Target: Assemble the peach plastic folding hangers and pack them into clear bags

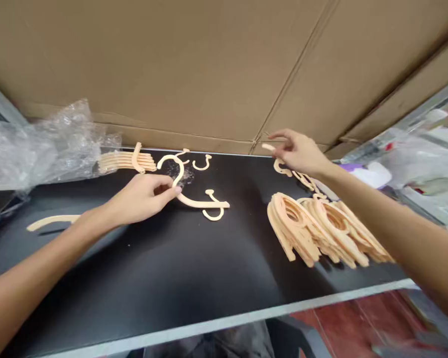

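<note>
My left hand is closed, thumb and fingers pinching a cream plastic hanger at the base of its hook. One hanger arm reaches right, over a small loose hook on the black tabletop. A curved cream strip runs under my left wrist; whether it belongs to the same hanger I cannot tell. At the back right, my right hand has its fingers bent around a cream hook-like piece, partly hidden by the fingers. More cream pieces lie just below that hand.
Stacked flat cream hanger parts with oval holes lie at the right. Curved arms are stacked at the back left, beside crumpled clear plastic. Another small hook lies at the back. A cardboard wall stands behind the black tabletop.
</note>
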Demonstrator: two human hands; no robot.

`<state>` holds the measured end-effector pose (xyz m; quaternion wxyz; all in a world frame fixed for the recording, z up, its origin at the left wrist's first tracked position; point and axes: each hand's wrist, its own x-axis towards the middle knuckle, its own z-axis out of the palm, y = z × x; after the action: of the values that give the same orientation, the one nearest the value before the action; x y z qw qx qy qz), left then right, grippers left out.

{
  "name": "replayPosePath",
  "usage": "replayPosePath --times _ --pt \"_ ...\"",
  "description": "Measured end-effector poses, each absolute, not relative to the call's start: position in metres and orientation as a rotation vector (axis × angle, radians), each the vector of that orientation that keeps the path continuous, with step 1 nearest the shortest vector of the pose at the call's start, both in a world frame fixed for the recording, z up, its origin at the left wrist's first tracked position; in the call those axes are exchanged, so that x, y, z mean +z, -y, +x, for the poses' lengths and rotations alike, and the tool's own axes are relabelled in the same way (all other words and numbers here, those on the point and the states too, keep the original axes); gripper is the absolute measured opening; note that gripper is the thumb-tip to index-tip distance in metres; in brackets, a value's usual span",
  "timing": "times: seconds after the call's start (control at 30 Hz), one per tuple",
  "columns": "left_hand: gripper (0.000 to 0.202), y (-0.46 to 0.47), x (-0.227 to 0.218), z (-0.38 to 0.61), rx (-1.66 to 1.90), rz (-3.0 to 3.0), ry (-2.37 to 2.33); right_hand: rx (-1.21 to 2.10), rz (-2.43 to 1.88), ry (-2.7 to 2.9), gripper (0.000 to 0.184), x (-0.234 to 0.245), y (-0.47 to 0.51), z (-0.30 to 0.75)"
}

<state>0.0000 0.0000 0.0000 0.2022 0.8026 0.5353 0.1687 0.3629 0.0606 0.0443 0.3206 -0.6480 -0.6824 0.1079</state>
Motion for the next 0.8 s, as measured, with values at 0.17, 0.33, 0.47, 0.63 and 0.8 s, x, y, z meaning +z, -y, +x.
replayPosePath --times 0.17,0.33,0.47,0.63,0.8 --pt "0.036 -0.010 -0.003 -0.009 0.286 2.290 -1.648 0.751 -1.286 1.641 0.025 0.039 -0.004 0.302" --pt "0.030 -0.009 -0.009 -0.010 0.259 2.483 -1.783 0.923 -1.302 1.774 0.021 0.006 0.066 0.261" --pt "0.030 0.006 -0.025 0.009 0.543 2.837 -1.494 0.605 -1.369 2.112 0.023 -0.017 0.089 0.261" --pt "0.034 0.019 -0.044 0.029 0.646 2.896 -1.146 0.340 -1.345 2.387 0.021 -0.019 0.095 0.263" --pt "0.028 0.017 -0.048 0.028 0.725 2.834 -1.097 0.432 -1.077 2.473 0.020 -0.018 0.093 0.250"
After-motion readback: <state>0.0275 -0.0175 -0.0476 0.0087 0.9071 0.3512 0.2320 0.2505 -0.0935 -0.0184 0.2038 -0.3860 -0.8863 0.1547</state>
